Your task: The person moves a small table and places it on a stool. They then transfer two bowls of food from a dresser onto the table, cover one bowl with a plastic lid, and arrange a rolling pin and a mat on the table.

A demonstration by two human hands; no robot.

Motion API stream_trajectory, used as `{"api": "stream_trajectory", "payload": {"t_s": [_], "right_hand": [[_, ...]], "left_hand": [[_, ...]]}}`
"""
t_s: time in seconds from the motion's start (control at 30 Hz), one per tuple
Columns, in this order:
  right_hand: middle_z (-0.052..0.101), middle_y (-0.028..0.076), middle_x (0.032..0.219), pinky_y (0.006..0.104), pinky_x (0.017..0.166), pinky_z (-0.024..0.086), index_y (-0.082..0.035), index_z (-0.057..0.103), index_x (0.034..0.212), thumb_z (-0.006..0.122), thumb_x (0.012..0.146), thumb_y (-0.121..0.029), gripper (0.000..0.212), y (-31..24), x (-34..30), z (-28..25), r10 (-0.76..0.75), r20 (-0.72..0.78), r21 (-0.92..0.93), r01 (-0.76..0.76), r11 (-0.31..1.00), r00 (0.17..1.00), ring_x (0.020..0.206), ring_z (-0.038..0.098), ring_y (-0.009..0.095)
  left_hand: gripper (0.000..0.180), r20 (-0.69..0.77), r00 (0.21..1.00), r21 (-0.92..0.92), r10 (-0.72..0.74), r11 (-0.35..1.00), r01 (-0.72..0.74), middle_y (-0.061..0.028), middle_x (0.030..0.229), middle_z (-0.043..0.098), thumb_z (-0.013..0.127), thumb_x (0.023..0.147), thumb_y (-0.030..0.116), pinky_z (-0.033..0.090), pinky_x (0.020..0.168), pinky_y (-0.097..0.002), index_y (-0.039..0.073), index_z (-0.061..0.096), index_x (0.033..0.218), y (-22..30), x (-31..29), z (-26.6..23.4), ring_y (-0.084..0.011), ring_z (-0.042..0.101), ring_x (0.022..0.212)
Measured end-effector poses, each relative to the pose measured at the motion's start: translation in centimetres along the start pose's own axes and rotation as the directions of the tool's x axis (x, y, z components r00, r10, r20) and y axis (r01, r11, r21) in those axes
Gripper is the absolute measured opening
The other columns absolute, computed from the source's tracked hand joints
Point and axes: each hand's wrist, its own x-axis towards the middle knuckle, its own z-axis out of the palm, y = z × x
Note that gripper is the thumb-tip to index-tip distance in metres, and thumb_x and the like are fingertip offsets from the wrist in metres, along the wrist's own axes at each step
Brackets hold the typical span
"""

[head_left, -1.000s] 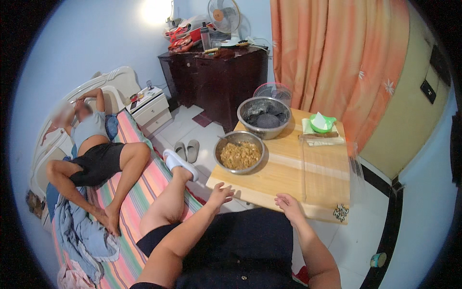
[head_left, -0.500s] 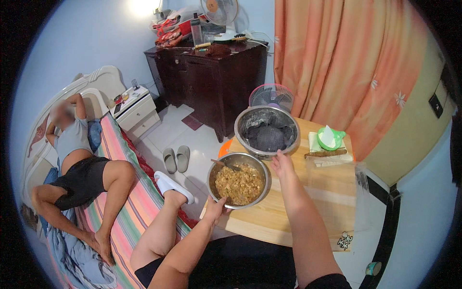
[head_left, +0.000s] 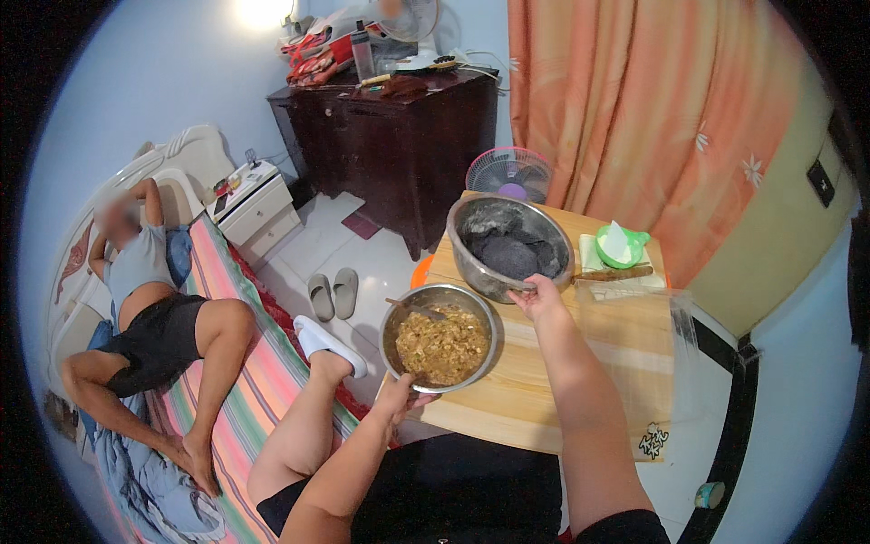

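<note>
My left hand point(head_left: 404, 397) grips the near rim of a steel bowl point(head_left: 490, 349) at the table's left edge, thumb inside and fingers beneath. A chunky yellow-brown mixture point(head_left: 444, 352) fills it, and a utensil with a wooden handle point(head_left: 415, 309) rests in the mixture. Just behind it and to the right, a second steel bowl point(head_left: 469, 264) leans slightly, its near rim held by my right hand point(head_left: 541, 297). Inside lies a lump of dark grey dough point(head_left: 517, 257), with grey smears on the wall. Both bowls are over a light wooden table point(head_left: 535, 399).
A green bowl of white powder point(head_left: 621, 247) and a brown rolling pin point(head_left: 616, 273) sit at the table's far right. Clear plastic sheeting point(head_left: 634, 331) covers its right side. A pink-rimmed fan point(head_left: 509, 172) stands behind. Someone lies on the striped bed point(head_left: 263, 363) at left.
The dough bowl has shifted a little right and tilted, its near rim now gripped by my right hand. The mixture bowl has moved slightly left with my left hand.
</note>
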Motion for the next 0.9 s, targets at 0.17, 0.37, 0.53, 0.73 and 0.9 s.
{"api": "stream_trajectory", "payload": {"t_s": [0.17,0.37,0.53,0.73,0.9], "right_hand": [[0.052,0.009,0.074,0.045,0.082,0.048,-0.001,0.048,0.075,0.052,0.068,-0.001,0.008,-3.3,-5.6,-1.3,-0.013,0.056,0.052,0.01,0.999,0.998,0.07,0.053,0.019],[0.053,0.009,0.098,0.0377,0.081,0.049,-0.003,0.049,0.096,0.055,0.069,-0.005,0.028,-6.5,-16.9,-9.3,-0.246,0.096,-0.167,0.259,0.951,0.965,0.091,0.054,0.023],[0.053,0.007,0.089,0.0337,0.069,0.051,-0.005,0.05,0.093,0.055,0.069,-0.005,0.025,-5.0,-25.9,-12.7,-0.248,-0.032,-0.18,0.238,0.954,0.968,0.081,0.055,0.02],[0.053,0.01,0.09,0.0371,0.071,0.051,-0.001,0.047,0.098,0.054,0.069,0.0,0.029,-0.2,-29.9,-17.1,-0.143,-0.064,-0.197,0.128,0.972,0.988,0.082,0.056,0.024],[0.053,0.015,0.099,0.0401,0.074,0.05,0.005,0.044,0.105,0.055,0.069,0.001,0.038,4.6,-30.5,-16.7,0.021,0.005,-0.263,-0.019,0.965,1.0,0.087,0.055,0.027]], "left_hand": [[0.043,-0.046,0.999,-0.027,0.008,1.0,-0.009,-0.0199,0.111,0.049,0.033,0.084,0.005,0.055,0.065,-0.0349,0.0,0.022,0.125,0.1,-0.5,0.5,-0.0305,0.06,0.084],[0.039,0.021,0.998,-0.142,0.066,0.988,-0.063,-0.021,0.111,0.048,0.034,0.086,0.009,0.055,0.067,-0.0353,-0.001,0.028,0.123,0.0,1.6,0.6,-0.0314,0.057,0.092],[0.042,0.055,0.997,-0.043,0.054,0.998,-0.052,-0.0147,0.093,0.056,0.037,0.091,0.027,0.05,0.062,-0.0312,-0.005,0.035,0.117,3.6,6.0,2.8,-0.0202,0.056,0.073],[0.058,0.046,0.997,0.05,0.057,0.997,-0.059,-0.0144,0.122,0.039,0.042,0.088,0.042,0.046,0.076,-0.0352,0.004,0.023,0.128,3.8,3.4,4.4,-0.0225,0.047,0.105],[0.064,0.448,0.893,0.002,0.047,0.999,-0.053,-0.0082,0.13,0.035,0.027,0.087,0.055,0.036,0.09,-0.0362,0.011,0.021,0.134,4.4,-7.6,3.9,-0.0216,0.039,0.114]]}}
